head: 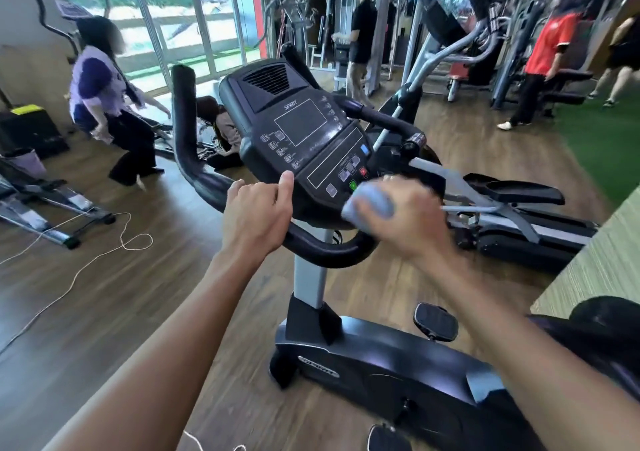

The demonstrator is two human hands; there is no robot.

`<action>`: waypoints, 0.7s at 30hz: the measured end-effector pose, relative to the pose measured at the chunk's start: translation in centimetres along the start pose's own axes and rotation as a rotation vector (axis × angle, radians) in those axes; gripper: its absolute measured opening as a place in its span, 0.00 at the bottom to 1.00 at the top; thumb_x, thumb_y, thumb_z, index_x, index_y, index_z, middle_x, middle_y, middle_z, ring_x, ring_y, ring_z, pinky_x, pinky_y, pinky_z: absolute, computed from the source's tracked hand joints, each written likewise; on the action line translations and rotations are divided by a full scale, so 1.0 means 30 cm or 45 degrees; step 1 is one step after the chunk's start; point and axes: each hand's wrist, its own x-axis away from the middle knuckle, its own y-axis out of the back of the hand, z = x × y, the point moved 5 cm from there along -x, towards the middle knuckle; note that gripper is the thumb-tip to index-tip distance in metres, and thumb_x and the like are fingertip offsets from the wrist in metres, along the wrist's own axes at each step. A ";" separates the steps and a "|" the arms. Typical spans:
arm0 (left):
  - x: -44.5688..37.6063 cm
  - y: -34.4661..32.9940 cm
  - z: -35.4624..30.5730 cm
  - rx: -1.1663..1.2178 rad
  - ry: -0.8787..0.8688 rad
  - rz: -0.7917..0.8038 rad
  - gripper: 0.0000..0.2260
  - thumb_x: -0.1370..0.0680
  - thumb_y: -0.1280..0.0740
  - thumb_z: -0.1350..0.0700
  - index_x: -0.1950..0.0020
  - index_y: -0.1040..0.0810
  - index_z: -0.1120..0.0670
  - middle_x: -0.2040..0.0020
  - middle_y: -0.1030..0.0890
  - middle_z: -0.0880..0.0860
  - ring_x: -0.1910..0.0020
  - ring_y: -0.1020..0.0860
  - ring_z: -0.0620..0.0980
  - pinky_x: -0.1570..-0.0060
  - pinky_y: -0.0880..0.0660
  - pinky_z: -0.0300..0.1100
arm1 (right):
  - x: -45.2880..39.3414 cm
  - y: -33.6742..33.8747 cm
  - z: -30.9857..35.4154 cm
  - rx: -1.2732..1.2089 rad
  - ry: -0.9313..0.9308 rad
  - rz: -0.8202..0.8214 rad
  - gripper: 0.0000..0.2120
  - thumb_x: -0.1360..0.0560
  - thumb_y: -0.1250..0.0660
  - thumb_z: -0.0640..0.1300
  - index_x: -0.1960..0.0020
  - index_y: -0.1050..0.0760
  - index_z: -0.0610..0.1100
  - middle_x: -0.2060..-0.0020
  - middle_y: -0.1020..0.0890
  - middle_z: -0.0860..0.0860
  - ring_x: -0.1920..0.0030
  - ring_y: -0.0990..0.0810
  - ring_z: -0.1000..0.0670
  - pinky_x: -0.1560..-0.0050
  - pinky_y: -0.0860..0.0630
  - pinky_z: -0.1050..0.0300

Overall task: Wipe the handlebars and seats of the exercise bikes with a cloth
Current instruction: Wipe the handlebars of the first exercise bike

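— Two hands on one bike [388,357]: where do you stand right now?

— Your left hand [258,213] curls round the handlebar [320,246] just left of the console [304,131], thumb up against the console's lower edge. Your right hand [412,222] is clamped on the cloth [369,204], a bunched blue wad, and holds it at the right side of the lower bar, just below the console buttons. That hand is blurred, so you look to be mid-stroke, though whether the cloth is flat against the bar cannot be told.

— How do you do this stroke well?

— Wrap the cloth round the bar rather than dabbing the top, and run it along the curve out to the right grip [388,119]. Let your left hand steady the frame while you do. Keep the wad off the buttons beside it, so you don't press any.

— And what is left?

— Judging from here, the tall left grip [181,118] and the stretch under your left hand still need a pass; shift that hand when you reach it. The seat [609,326] shows only as a dark edge at the lower right, close by your right forearm, and looks untouched. Mind the loose cord [86,263] on the floor to your left when you step round.
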 end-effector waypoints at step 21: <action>-0.032 -0.068 -0.010 -0.102 0.105 -0.160 0.34 0.14 0.52 0.45 0.67 0.18 0.59 0.70 0.18 0.52 0.63 0.23 0.52 0.30 0.43 0.44 | -0.019 -0.066 -0.044 0.072 0.034 0.125 0.17 0.26 0.35 0.58 0.47 0.16 0.49 0.49 0.15 0.54 0.44 0.19 0.48 0.46 0.22 0.53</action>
